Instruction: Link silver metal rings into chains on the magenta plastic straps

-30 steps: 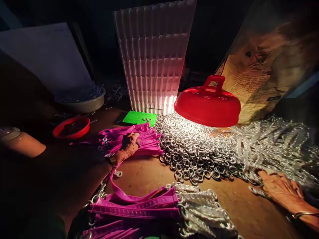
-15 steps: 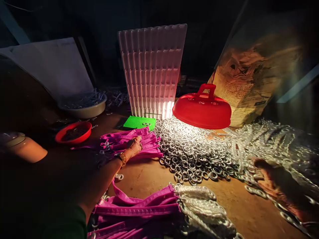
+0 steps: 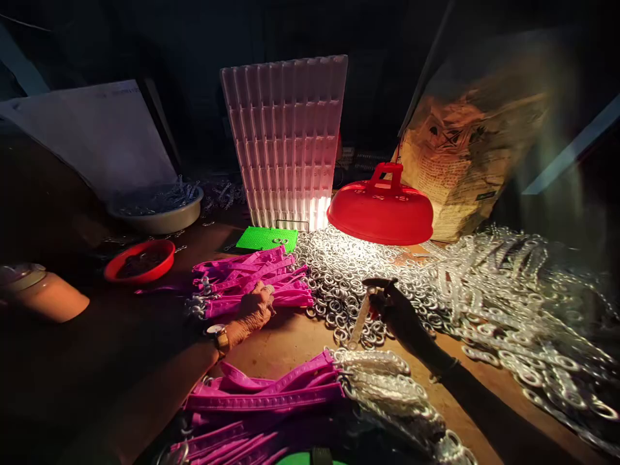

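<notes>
My left hand [image 3: 259, 305], a watch on its wrist, lies with curled fingers on a pile of magenta straps [image 3: 252, 278]; it seems to pinch one of them, though its fingertips are partly hidden. Metal rings or clasps hang at the straps' left ends. Dark against the lamplight, my right hand [image 3: 385, 300] grips a pale silvery strip [image 3: 360, 321] that hangs down over a heap of silver rings [image 3: 353, 271]. Closer to me lies a second bundle of magenta straps [image 3: 271, 394], joined at the right to silvery braided pieces [image 3: 387, 381].
A red hanging lamp [image 3: 380, 210] hangs low over the rings. Behind are a ribbed clear panel [image 3: 285, 135], a green perforated mat [image 3: 266, 239] and a paper sack [image 3: 450, 168]. To the left are a red bowl [image 3: 162, 261], a white basin [image 3: 169, 219] and a jar [image 3: 53, 294]. Silvery chain-like pieces [image 3: 513, 278] cover the right.
My right hand has come in from the far right to the ring heap with a silvery strip in it. My left hand has shifted slightly down and left on the straps. The view has moved slightly.
</notes>
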The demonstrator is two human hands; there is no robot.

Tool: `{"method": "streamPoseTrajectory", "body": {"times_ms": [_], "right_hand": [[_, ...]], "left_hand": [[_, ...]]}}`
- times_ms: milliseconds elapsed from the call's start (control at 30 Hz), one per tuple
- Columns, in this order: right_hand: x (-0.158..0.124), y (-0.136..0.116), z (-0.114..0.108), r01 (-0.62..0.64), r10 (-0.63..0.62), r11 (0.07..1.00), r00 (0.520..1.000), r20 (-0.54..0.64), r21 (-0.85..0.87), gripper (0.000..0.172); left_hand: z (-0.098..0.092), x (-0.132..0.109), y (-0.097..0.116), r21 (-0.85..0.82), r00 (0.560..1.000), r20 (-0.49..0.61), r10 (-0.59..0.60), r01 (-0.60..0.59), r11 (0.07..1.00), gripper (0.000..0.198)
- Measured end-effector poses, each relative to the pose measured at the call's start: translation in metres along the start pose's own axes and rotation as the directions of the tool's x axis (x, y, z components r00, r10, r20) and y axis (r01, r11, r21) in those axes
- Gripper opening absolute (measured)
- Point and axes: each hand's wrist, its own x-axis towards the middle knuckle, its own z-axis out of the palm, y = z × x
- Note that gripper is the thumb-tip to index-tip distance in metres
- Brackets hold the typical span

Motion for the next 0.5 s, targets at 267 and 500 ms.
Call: {"method": "streamPoseTrajectory", "body": {"times_ms": [267, 500], "right_hand": [[0.000, 0.013, 0.011, -0.111, 0.111, 0.994, 0.993, 0.043, 0.019, 0.036], [0.008, 0.032, -0.004, -0.243, 0.250, 0.966, 0.965, -0.082, 0.082, 0.037]], "left_hand": [[-0.004, 0.017, 0.015, -0.002, 0.992, 0.050, 0.120, -0.120, 0.993, 0.035], [-0.010, 0.036, 0.017, -0.200, 0.983, 0.182, 0.027, 0.010, 0.980, 0.028]]}}
